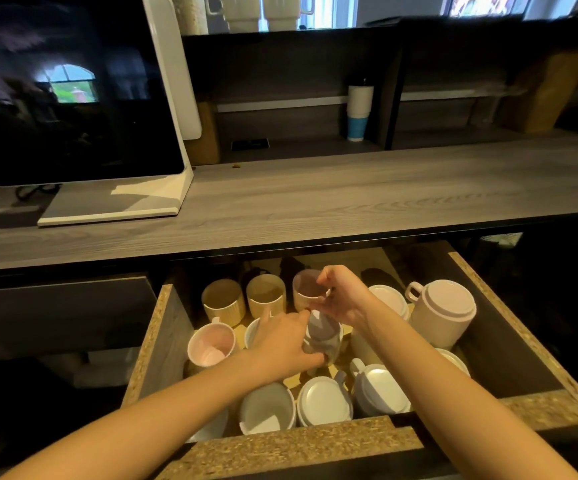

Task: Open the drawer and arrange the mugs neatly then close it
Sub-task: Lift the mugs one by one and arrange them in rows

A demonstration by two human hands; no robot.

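The picture is dim overall, its corners sinking to black. Bright daylight shows along the top edge and lies pale across the worktop [367, 188]. The dark screen [73, 133] mirrors an arched window [69, 81] (a small glare patch). The drawer [150, 341] glows warm yellow inside. Motion blur smears the grey mug [323, 336] in the left hand [280, 344]; the beige mug [310, 289] pinched by the right hand [343, 296] is sharper. Wide-angle distortion bows the worktop edge.
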